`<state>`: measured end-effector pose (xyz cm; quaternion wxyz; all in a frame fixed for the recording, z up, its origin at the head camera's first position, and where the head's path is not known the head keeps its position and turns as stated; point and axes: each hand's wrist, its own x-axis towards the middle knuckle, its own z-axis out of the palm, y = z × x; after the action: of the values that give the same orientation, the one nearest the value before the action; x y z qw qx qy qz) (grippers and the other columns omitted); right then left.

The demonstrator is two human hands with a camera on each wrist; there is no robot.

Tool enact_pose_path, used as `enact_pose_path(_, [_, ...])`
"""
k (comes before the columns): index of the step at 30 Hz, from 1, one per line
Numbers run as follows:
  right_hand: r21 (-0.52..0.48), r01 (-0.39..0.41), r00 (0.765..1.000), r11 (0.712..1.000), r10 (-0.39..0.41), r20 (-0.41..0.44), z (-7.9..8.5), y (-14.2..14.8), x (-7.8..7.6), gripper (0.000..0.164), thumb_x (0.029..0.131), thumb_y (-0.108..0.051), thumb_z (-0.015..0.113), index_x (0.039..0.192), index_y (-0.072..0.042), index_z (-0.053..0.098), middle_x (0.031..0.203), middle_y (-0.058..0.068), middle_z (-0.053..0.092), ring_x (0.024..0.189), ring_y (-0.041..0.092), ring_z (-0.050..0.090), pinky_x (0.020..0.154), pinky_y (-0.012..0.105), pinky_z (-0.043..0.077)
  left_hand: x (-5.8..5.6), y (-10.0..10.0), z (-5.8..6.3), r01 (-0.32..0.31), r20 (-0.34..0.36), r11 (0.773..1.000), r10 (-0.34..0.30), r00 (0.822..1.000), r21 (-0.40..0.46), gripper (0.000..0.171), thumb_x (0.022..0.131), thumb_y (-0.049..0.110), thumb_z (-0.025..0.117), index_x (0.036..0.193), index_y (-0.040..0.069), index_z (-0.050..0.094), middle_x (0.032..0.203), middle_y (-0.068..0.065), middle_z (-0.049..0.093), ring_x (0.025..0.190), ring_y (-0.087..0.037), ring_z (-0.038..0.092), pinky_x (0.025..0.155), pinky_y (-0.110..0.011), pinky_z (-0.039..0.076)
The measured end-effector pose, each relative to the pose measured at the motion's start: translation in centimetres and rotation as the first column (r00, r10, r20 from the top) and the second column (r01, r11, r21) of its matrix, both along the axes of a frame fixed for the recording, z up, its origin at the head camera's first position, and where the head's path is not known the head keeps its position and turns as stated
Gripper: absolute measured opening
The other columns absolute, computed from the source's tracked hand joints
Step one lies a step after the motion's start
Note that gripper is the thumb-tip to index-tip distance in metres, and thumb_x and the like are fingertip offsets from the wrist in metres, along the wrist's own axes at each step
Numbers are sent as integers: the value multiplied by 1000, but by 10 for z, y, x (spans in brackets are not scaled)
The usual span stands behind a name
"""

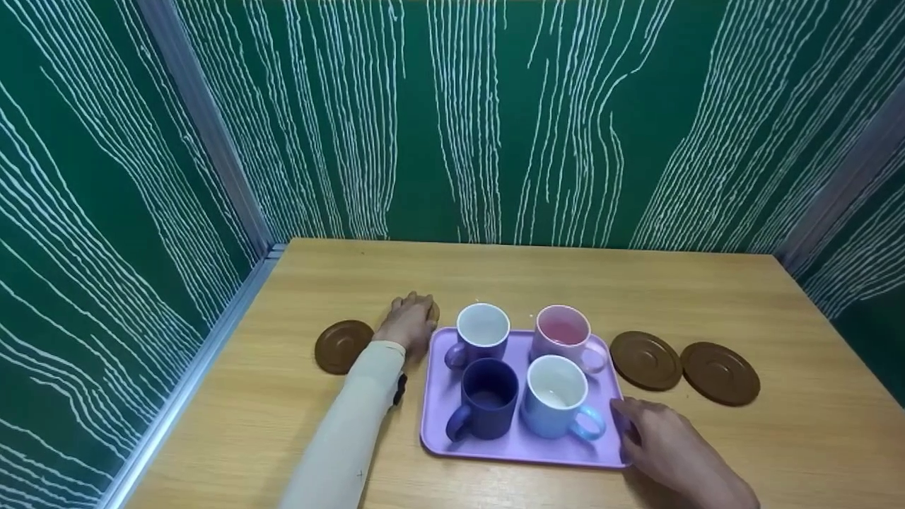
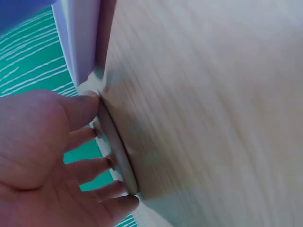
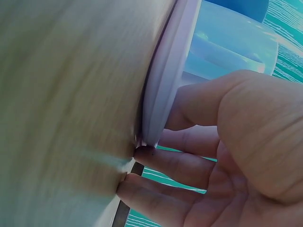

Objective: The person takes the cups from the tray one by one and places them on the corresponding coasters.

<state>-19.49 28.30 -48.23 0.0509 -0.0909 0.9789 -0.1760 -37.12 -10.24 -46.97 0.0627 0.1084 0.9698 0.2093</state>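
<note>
A lilac tray (image 1: 520,449) holds several mugs: a white-lined mug with a dark outside (image 1: 483,332) and a pink mug (image 1: 562,336) at the back, a dark navy mug (image 1: 489,399) and a light blue mug (image 1: 555,396) in front. Behind the tray's left corner, my left hand (image 1: 406,322) spans a brown coaster (image 1: 435,312), mostly hidden beneath it. The left wrist view shows thumb and fingers about the edge of that coaster (image 2: 118,146), which lies flat on the table. My right hand (image 1: 664,438) grips the tray's right edge, thumb against the rim (image 3: 168,80).
One brown coaster (image 1: 343,346) lies left of my left forearm. Two more, a nearer one (image 1: 645,360) and an outer one (image 1: 721,373), lie right of the tray. Green walls with white lines (image 1: 523,127) border the wooden table (image 1: 565,276) at the back and sides.
</note>
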Motion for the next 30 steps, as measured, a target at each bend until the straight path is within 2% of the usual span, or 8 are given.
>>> enact_pose_path(5, [11, 16, 999, 1000, -16, 29, 2, 0, 1, 27, 93, -11, 72, 119, -8, 71, 71, -3, 49, 69, 13, 50, 58, 28, 40, -12, 9, -3, -19, -30, 1000, 19, 999, 6, 54, 103, 22, 59, 154, 7, 49, 159, -21, 42, 147, -45, 34, 123, -52, 31])
enact_pose_path(10, [17, 52, 992, 998, -54, 114, 3, -1, 0, 39, 93, -12, 72, 131, -4, 68, 78, 0, 54, 75, 17, 54, 64, 31, 46, -21, 19, -3, -30, -50, 999, 31, 998, 23, 40, 98, 22, 65, 135, 7, 65, 146, -17, 57, 137, -40, 47, 116, -50, 40])
enact_pose_path(15, [19, 68, 990, 998, -70, 122, 4, 0, -2, 36, 94, -11, 70, 129, -4, 68, 78, 0, 55, 77, 18, 56, 67, 33, 48, -28, 27, 0, 12, -83, 999, -9, 997, 43, 22, 100, 18, 60, 115, 8, 72, 126, -15, 66, 122, -39, 54, 107, -49, 45])
enact_pose_path(18, [14, 60, 994, 998, -61, 94, 4, 0, -2, 34, 94, -11, 69, 127, -4, 69, 76, -1, 54, 75, 17, 55, 66, 33, 47, -31, 30, 1, 50, -105, 997, -44, 994, 62, 23, 103, 18, 53, 110, 7, 72, 116, -13, 66, 117, -39, 55, 105, -48, 44])
enact_pose_path(21, [24, 32, 998, 999, -33, 48, 3, 0, -2, 29, 94, -12, 70, 123, -6, 71, 75, -2, 53, 74, 16, 53, 66, 33, 46, -35, 32, 1, 121, -139, 990, -109, 984, 76, 27, 104, 17, 48, 104, 2, 71, 106, -15, 68, 118, -39, 59, 113, -49, 38])
enact_pose_path(25, [33, 12, 1000, 999, -12, 14, 2, 0, -2, 27, 94, -13, 71, 120, -7, 71, 74, -3, 51, 73, 15, 51, 65, 33, 45, -41, 35, -4, 221, -197, 972, -201, 959, 83, 30, 103, 12, 43, 99, 0, 70, 104, -14, 72, 124, -35, 62, 121, -49, 32])
enact_pose_path(28, [27, 29, 999, 999, -30, 46, 1, -2, -2, 33, 94, -14, 71, 126, -5, 70, 76, -2, 52, 75, 16, 53, 66, 33, 46, -43, 38, -4, 221, -153, 971, -206, 967, 93, 27, 103, 14, 46, 98, 3, 70, 116, -12, 73, 137, -39, 53, 121, -50, 32])
enact_pose_path(30, [24, 41, 997, 999, -42, 69, 1, -3, -3, 37, 94, -14, 72, 129, -4, 69, 77, -1, 53, 76, 16, 54, 66, 33, 46, -44, 39, -3, 205, -102, 976, -197, 975, 75, 23, 103, 16, 52, 96, 3, 69, 116, -13, 73, 143, -41, 46, 122, -49, 32])
